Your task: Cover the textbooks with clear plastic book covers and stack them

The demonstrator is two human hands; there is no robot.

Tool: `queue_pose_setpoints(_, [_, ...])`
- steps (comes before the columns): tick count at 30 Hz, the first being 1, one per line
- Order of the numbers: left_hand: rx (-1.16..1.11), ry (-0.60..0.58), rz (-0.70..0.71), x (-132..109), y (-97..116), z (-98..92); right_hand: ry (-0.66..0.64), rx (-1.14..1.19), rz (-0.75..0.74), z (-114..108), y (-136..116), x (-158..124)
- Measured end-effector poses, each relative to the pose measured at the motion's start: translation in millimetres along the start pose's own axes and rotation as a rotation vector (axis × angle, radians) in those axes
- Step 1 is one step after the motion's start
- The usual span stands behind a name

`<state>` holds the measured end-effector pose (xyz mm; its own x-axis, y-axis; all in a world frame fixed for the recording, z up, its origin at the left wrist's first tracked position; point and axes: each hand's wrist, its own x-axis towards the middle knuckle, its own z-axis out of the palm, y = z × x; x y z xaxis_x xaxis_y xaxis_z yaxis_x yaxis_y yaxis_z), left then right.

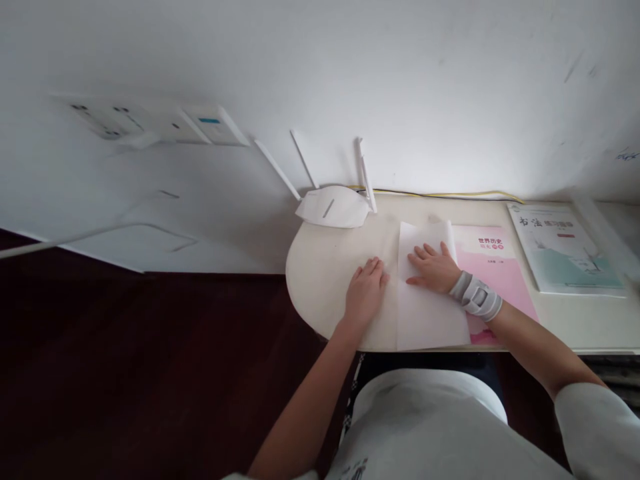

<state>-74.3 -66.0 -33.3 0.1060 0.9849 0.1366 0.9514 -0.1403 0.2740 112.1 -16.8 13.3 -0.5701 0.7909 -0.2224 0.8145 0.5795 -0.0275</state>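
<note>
A pink book (493, 267) with Chinese characters on its cover lies on the cream tabletop (313, 270). Over its left part and beyond its left side lies a white paper sheet (425, 327). My right hand (434, 268), with a grey band (477, 297) at the wrist, rests flat on this sheet with its fingers spread. To the left of the paper, my left hand (367, 290) lies on the bare tabletop, its fingers stretched forward and close together. Nothing shows in either hand.
A white router (333, 207) with upright antennas stands at the back left. Yellow and black cables (450, 195) run along the wall. A white and teal book (565, 250) lies at the right. Wall sockets (160, 123) and a loose white cable (100, 232) are at the left.
</note>
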Motion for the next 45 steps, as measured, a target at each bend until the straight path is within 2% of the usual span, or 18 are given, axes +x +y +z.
queue_pose_setpoints(6, [0.011, -0.006, -0.047, -1, -2, -1.9, -0.003, -0.025, -0.043, -2, 0, -6])
queue_pose_setpoints(9, [0.076, -0.059, 0.007, -3, 0, -6.2, -0.008, -0.005, -0.071, -3, 2, -5])
queue_pose_setpoints(12, [0.130, -0.113, 0.061, -4, 1, -9.8, -0.024, 0.021, -0.113, -3, 4, 2])
queue_pose_setpoints(18, [0.129, -0.104, 0.082, -6, -3, -9.3, -0.099, 0.034, -0.210, -5, 4, 28])
queue_pose_setpoints(22, [0.112, -0.136, 0.092, -8, -5, -8.3, -0.078, 0.018, -0.234, -9, -2, 35])
queue_pose_setpoints(26, [0.094, -0.121, 0.082, -8, -5, -7.7, 0.071, -0.087, -0.205, -16, -15, 6])
queue_pose_setpoints(31, [0.099, -0.120, 0.081, -8, -6, -7.3, 0.054, -0.115, -0.459, -18, -37, -63])
queue_pose_setpoints(34, [0.105, -0.123, 0.079, -9, -6, -7.1, 0.081, -0.121, -0.549, -9, -48, -90])
queue_pose_setpoints(38, [0.100, -0.121, 0.085, -9, -6, -7.1, 0.163, -0.139, -0.540, 6, -58, -99])
queue_pose_setpoints(45, [0.070, -0.151, 0.110, -10, -9, -8.1, 0.254, -0.208, -0.402, 20, -72, -93])
